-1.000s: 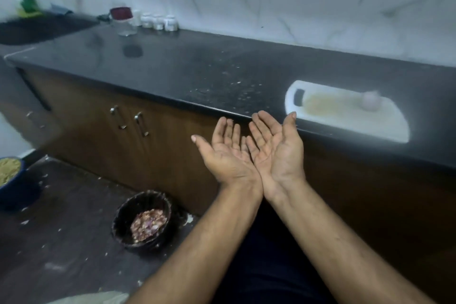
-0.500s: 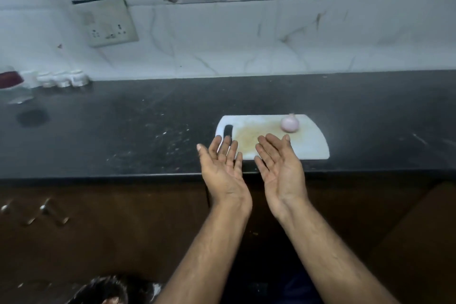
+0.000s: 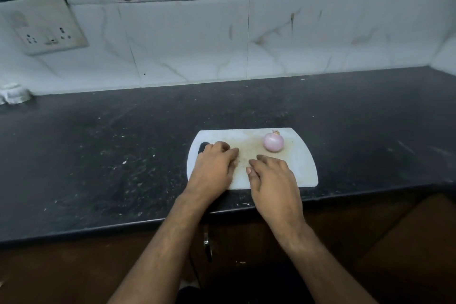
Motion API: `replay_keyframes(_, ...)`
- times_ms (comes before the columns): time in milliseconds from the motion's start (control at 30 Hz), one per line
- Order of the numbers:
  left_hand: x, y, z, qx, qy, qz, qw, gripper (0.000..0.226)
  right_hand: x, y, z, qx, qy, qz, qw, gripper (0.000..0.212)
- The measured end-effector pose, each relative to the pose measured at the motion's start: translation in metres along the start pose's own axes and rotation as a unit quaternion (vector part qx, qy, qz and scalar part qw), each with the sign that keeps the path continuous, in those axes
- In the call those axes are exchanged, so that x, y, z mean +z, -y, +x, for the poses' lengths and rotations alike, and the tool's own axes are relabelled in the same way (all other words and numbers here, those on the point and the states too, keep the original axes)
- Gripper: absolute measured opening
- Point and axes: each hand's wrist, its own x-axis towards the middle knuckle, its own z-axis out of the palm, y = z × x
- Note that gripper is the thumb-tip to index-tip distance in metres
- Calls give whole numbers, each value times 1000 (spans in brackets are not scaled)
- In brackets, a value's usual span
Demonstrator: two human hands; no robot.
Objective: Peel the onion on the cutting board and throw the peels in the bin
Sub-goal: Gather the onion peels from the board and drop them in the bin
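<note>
A pale pink peeled onion (image 3: 273, 142) sits on the far right part of the white cutting board (image 3: 302, 163), which lies on the black counter near its front edge. My left hand (image 3: 214, 168) rests palm down on the board's left side, fingers curled, partly covering the handle hole. Palm down too, my right hand (image 3: 272, 179) lies on the board's near middle, a short way in front of the onion and not touching it. Neither hand holds anything. The bin is out of view.
The black counter (image 3: 111, 155) is speckled with small scraps. A white socket plate (image 3: 47, 24) hangs on the tiled wall at the left. A small white jar (image 3: 13, 92) stands at the counter's far left. Brown cabinet doors (image 3: 61, 274) run below the counter.
The view swung from the floor bin back to the counter. Both hands turned from palms up to palms down and came onto the cutting board.
</note>
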Motion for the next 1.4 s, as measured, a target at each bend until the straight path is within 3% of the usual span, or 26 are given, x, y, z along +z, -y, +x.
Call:
replay_keyframes(67,1,6,11,-13,5,-31,999,36,-1,-3,1,-6,2,26,1000,38)
replay_keyframes(167,-1,10,21,-46,8,-168,985,24,0,-8,2,-10,-2,69,998,31)
replay_keyframes(300,-1,11,22,-97,-21,-282,954,8,-4,-11,9,17,-22,143,989,9)
replay_keyframes(467,-4,7,26,-104,-30,-269,957,6,-16,-17,32,79,46,194,977,10)
replay_keyframes(700,3,11,27,-85,-34,-228,969,16,-8,-15,26,59,-14,122,991,15)
replay_keyframes(900,1,17,21,-111,-105,-375,914,14,-3,-14,31,50,-29,126,990,2)
replay_keyframes(1067,0,24,20,-116,-79,-382,913,11,-5,-1,48,27,63,117,991,37)
replay_keyframes(1267,-8,32,21,-101,-6,-312,945,11,6,4,54,58,24,151,986,11)
replay_keyframes(1400,-9,30,20,-108,-32,-287,951,7,8,4,55,79,-12,169,982,7)
